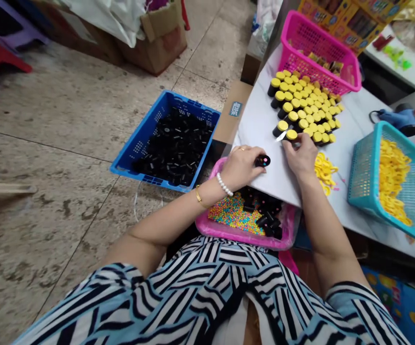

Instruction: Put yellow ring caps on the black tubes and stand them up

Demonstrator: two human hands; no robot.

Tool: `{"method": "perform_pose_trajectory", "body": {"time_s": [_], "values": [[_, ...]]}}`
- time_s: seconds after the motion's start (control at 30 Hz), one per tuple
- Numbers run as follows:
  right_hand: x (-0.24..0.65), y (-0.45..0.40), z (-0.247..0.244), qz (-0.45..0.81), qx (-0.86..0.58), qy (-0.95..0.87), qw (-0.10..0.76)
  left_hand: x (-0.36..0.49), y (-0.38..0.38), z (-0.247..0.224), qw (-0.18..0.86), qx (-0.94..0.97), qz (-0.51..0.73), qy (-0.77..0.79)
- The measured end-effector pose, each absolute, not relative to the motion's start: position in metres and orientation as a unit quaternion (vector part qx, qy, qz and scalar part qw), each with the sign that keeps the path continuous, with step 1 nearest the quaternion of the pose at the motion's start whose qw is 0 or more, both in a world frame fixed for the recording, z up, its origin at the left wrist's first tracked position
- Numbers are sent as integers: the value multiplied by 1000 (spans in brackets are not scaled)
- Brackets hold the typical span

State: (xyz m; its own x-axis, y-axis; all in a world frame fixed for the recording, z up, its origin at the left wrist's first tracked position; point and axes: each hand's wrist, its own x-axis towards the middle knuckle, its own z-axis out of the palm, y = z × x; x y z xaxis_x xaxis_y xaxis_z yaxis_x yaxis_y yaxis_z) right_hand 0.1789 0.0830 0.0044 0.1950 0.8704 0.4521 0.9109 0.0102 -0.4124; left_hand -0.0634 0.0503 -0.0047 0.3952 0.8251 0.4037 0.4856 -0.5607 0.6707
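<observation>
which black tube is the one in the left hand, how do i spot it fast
Find the white board with rows of tubes on it. At its near edge, the left hand, wearing a pearl bracelet, holds a short black tube. Unlike the yellow-capped black tubes packed in rows nearby, its top shows small coloured dots instead of a yellow cap.
</observation>
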Motion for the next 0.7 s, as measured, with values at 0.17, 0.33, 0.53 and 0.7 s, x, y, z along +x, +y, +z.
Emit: {"method": "perform_pose_trajectory", "body": {"time_s": [0.17, 0.33, 0.53, 0.7], "values": [[193, 23, 18, -52, -696, -654, 291, -61, 55, -15, 229, 796, 385, 408], [239, -48, 16, -173, -718, -637, 223, -70, 54, -17, 229, 798, 398, 391], [245, -42, 9, -108, -719, -645, 236, -68, 55, -11, 219, 838, 357, 349], [221, -27, 24, -83, -685, -676, 257, -76, 52, -11, 236, 847, 351, 323]]}}
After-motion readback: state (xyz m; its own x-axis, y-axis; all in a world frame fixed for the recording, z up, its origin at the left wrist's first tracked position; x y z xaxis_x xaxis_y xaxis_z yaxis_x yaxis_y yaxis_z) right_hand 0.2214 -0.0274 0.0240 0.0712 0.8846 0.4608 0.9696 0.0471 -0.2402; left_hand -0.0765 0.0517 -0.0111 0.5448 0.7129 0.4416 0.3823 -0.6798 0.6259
